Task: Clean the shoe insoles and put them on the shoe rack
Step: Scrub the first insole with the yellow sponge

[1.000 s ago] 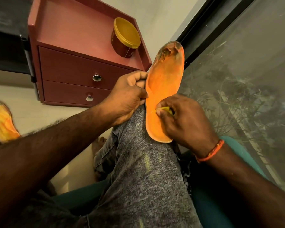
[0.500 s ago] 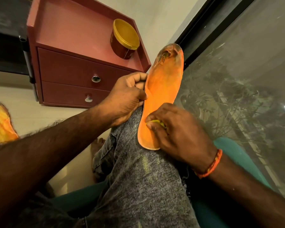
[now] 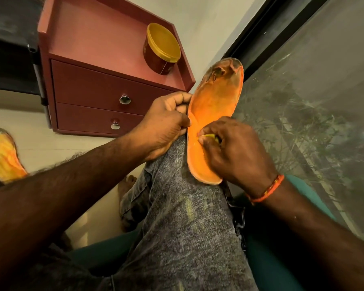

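Orange insole [image 3: 210, 114] mid-scrub: your left hand [image 3: 166, 124] grips its edge, your right hand [image 3: 233, 150] pinches a yellow wipe [image 3: 211, 136]; racking remains.

Left hand [image 3: 164, 124] fingers curled in a pinch, right hand [image 3: 235, 150] fingers curled, both forearms extended forward

**Orange, maroon and grey**

The insole [image 3: 212, 114] is bright orange, darkened brown at its worn toe. A second insole [image 3: 2, 154] is orange mottled with yellow. The drawer cabinet [image 3: 97, 95] is maroon, the tub [image 3: 160, 49] dark red with a yellow lid, the jeans [image 3: 183, 223] speckled grey, the wristband [image 3: 267, 190] orange.
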